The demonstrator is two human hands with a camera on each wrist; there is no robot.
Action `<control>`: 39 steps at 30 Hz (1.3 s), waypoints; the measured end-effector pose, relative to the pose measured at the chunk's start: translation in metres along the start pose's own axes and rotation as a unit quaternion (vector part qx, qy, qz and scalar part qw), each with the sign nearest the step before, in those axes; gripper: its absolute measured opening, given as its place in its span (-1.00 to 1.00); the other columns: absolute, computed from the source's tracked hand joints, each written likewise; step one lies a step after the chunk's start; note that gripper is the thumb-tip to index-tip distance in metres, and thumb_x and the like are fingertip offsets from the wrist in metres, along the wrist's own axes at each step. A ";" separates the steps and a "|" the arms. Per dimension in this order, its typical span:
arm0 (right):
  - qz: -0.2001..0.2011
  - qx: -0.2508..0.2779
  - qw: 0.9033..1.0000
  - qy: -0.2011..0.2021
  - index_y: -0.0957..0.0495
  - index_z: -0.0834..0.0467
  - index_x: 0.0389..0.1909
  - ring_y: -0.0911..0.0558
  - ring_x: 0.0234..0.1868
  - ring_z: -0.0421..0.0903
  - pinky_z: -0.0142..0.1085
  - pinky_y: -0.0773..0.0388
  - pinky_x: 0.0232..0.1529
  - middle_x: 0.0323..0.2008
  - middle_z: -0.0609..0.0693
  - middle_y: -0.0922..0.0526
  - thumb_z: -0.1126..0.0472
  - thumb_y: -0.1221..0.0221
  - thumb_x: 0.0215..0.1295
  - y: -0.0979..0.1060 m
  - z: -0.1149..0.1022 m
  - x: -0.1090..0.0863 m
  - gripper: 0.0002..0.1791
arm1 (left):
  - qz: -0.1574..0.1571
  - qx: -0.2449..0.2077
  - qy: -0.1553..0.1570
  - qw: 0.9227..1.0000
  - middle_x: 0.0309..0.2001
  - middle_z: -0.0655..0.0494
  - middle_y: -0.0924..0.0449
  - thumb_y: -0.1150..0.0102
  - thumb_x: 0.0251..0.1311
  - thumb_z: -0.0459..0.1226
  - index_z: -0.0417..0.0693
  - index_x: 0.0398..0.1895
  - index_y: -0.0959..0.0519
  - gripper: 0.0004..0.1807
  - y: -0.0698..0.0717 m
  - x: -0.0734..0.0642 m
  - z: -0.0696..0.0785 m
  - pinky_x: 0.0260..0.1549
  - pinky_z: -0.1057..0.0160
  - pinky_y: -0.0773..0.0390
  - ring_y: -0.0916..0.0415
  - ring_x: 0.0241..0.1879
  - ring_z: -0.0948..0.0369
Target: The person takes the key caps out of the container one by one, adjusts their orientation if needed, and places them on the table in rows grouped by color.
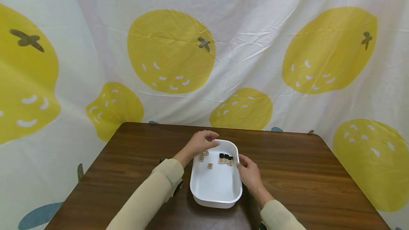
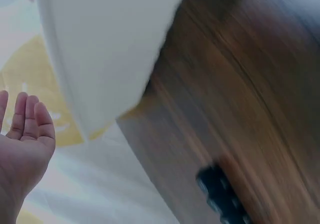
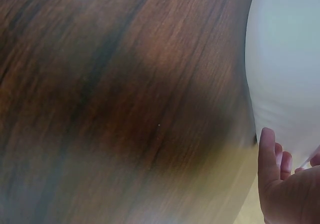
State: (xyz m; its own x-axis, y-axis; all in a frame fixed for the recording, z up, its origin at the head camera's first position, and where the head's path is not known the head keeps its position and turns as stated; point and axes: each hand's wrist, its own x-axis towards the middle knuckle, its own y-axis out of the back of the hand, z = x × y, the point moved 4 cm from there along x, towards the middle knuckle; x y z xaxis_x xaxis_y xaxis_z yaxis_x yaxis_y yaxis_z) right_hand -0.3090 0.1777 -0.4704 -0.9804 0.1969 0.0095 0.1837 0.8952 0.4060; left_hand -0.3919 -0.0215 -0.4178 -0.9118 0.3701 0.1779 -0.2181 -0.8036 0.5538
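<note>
A white rectangular tray (image 1: pixel 215 187) with raised walls stands on the wooden table. Over its far left corner hovers my left hand (image 1: pixel 200 143), fingers loosely bent with nothing between them. In the left wrist view that hand (image 2: pixel 22 154) shows its palm, apart from the tray wall. My right hand (image 1: pixel 250 173) holds the tray's right wall, thumb at the rim and fingers along the outside. Small square tan pieces with marks lie in the tray, a loose one (image 1: pixel 210 165) and others by the left wall. At the right, a tan row (image 1: pixel 225 160) sits against black pieces (image 1: pixel 226 156).
A black knobbed strip (image 2: pixel 222 196) lies on the table (image 1: pixel 303 173) in the left wrist view. Behind the table's far edge hangs a white cloth (image 1: pixel 243 63) printed with yellow lemons.
</note>
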 end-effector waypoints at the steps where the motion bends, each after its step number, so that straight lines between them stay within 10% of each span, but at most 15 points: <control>1: 0.000 0.001 1.000 0.005 -0.45 0.36 0.26 -0.61 -0.26 0.08 -0.25 -0.53 -0.32 -0.23 0.29 -0.60 0.34 -0.04 0.40 0.000 0.000 0.000 -0.57 | -0.003 0.004 0.004 1.000 0.00 -0.03 -0.62 -0.32 0.24 -0.12 -0.12 0.10 -0.63 -0.58 -0.005 0.002 0.001 0.02 0.09 -0.51 -0.53 -0.02 0.09; 22: -0.001 -0.003 1.000 0.014 -0.47 0.35 0.24 -0.59 -0.30 0.06 -0.28 -0.49 -0.36 -0.27 0.27 -0.60 0.35 -0.05 0.38 -0.002 -0.004 0.000 -0.58 | -0.039 0.128 0.019 0.991 -0.18 -0.07 -0.66 -0.33 0.19 -0.23 -0.22 -0.03 -0.66 -0.67 -0.043 0.013 -0.018 -0.09 0.13 -0.54 -0.57 -0.14 0.07; 32: 0.004 -0.011 1.000 0.014 -0.47 0.36 0.24 -0.55 -0.33 -0.01 -0.28 -0.48 -0.35 -0.33 0.16 -0.57 0.35 -0.06 0.38 0.001 -0.003 -0.001 -0.57 | -0.101 0.225 0.026 0.969 0.08 -0.10 -0.62 -0.18 0.29 -0.36 -0.28 0.09 -0.61 -0.67 -0.055 0.010 -0.016 0.20 0.11 -0.39 -0.50 0.16 0.02; 39: 0.007 -0.008 1.000 0.016 -0.47 0.37 0.23 -0.57 -0.33 0.00 -0.28 -0.49 -0.35 -0.33 0.18 -0.59 0.35 -0.06 0.37 0.002 -0.002 -0.001 -0.57 | -0.115 0.258 0.004 0.959 -0.07 -0.03 -0.69 -0.13 0.16 -0.44 -0.24 -0.07 -0.69 -0.72 -0.061 0.013 -0.019 0.07 0.22 -0.47 -0.57 -0.02 0.08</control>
State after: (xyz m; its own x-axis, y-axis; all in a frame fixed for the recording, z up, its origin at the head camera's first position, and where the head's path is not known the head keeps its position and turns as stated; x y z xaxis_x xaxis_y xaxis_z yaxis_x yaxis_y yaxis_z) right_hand -0.3078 0.1783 -0.4682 -0.9794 0.1971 0.0447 0.1975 0.8861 0.4194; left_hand -0.3968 0.0235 -0.4646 -0.8634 0.5045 -0.0021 -0.2145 -0.3634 0.9066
